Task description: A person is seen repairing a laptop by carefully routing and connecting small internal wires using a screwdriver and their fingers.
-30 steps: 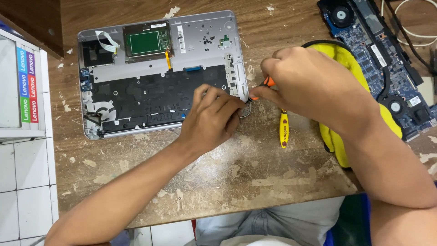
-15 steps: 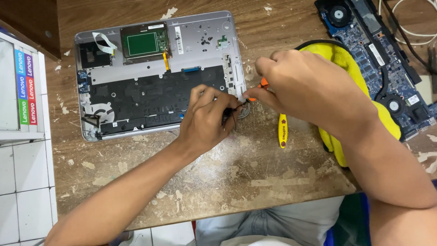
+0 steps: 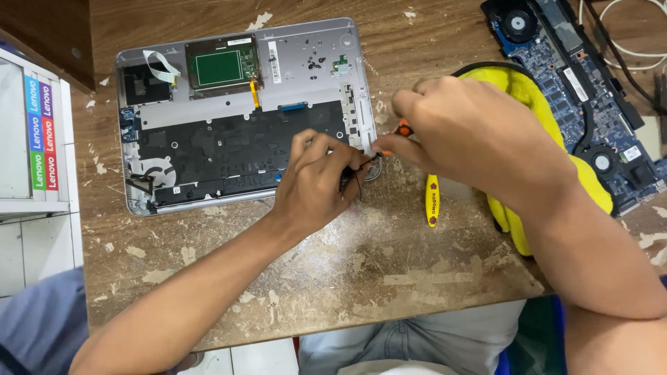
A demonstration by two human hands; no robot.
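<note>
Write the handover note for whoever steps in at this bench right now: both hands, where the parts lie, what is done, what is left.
Left hand: fingers pinched on a small dark part at the lower right corner of the opened laptop shell.
Right hand: grips an orange-handled tool, tip down at that same corner.
Parts: blue circuit board with its fans lies apart at the top right; a yellow-handled tool lies on the table beside a yellow cloth.
Done: shell is open, board is out.
Left: the work at that corner; whether the small part is free cannot be told.
</note>
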